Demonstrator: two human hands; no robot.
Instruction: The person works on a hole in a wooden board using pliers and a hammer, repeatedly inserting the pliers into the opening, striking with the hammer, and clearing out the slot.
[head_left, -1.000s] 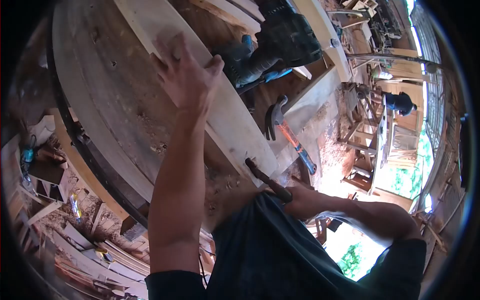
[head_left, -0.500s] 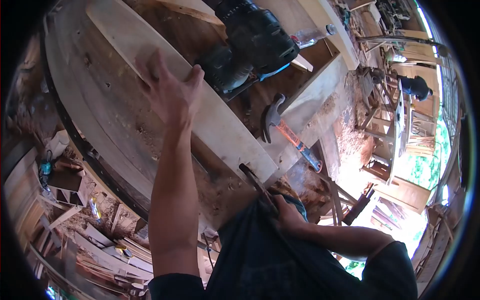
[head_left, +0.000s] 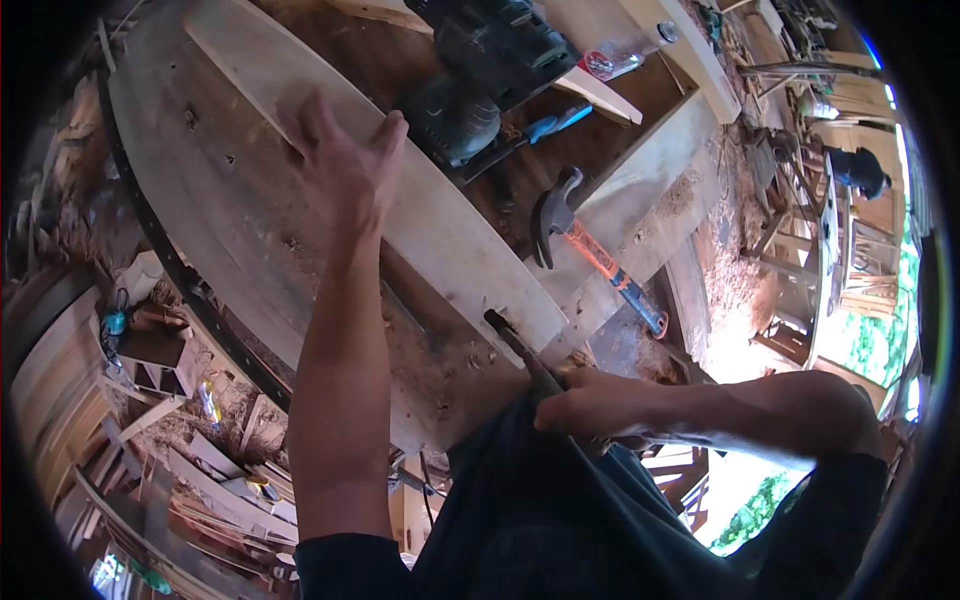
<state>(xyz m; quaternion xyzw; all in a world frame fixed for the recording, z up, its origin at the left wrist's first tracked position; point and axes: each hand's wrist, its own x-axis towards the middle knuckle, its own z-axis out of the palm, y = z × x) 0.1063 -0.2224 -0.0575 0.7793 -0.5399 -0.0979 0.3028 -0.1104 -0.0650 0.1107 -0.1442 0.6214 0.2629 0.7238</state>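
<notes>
A long pale wooden board (head_left: pixel 450 235) lies slantwise on the workbench (head_left: pixel 210 215), with a small slot near its lower end. Across the board's width, my left hand (head_left: pixel 345 165) is spread, fingers at one edge and thumb at the other, gripping it from above. My right hand (head_left: pixel 590 405) is closed round a narrow dark hand tool (head_left: pixel 525 352), whose tip is in the slot; its exact kind is unclear. To the right of the board is a claw hammer (head_left: pixel 600 250) with an orange and blue handle.
Beyond the board sit a dark power tool (head_left: pixel 490 50), a blue-handled tool (head_left: pixel 555 122) and a clear bottle (head_left: pixel 630 52). Wood offcuts (head_left: pixel 225 490) and shavings cover the floor at lower left. Another person (head_left: pixel 857 172) is in the background at right.
My right hand has moved up slightly, nearer the slot, with the tool tip still there. My left hand stays on the board. The view has shifted a little.
</notes>
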